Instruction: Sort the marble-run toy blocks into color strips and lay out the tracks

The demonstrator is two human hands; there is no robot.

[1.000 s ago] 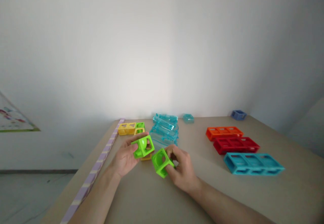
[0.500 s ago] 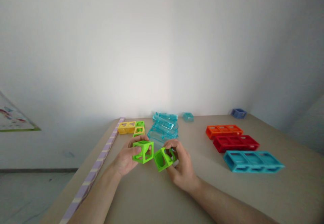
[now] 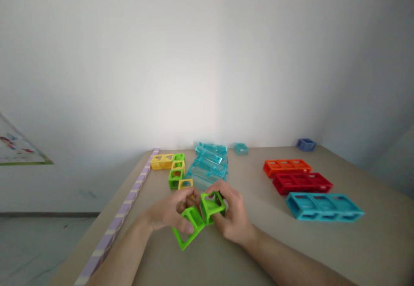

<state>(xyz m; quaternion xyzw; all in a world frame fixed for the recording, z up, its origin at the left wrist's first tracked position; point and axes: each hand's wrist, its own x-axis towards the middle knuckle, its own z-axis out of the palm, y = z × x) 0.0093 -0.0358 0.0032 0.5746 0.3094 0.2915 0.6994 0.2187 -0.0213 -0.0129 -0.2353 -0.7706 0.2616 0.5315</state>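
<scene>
The left hand [image 3: 168,210] pinches a tilted green open-frame cube [image 3: 198,220], its thumb laid across the near side. The right hand [image 3: 234,212] has its grip closed around a second green cube [image 3: 211,207], fingers curled over the far side and thumb below. Both cubes are held up over the near middle of the counter [image 3: 252,171], their edges close together – they seem to touch, though whether they are joined I cannot tell.

Just beyond the left hand sits a yellow cube [image 3: 186,182], partly hidden by the fingers. Behind it, yellow and green blocks [image 3: 176,178] form a bent row, with clear teal pieces [image 3: 210,163] heaped to their right. On the right side lie three long three-window bars – orange [image 3: 287,168], red [image 3: 302,183] and light blue [image 3: 324,208] – with a dark blue block [image 3: 305,145] near the back corner. A purple striped strip [image 3: 130,199] runs along the left edge.
</scene>
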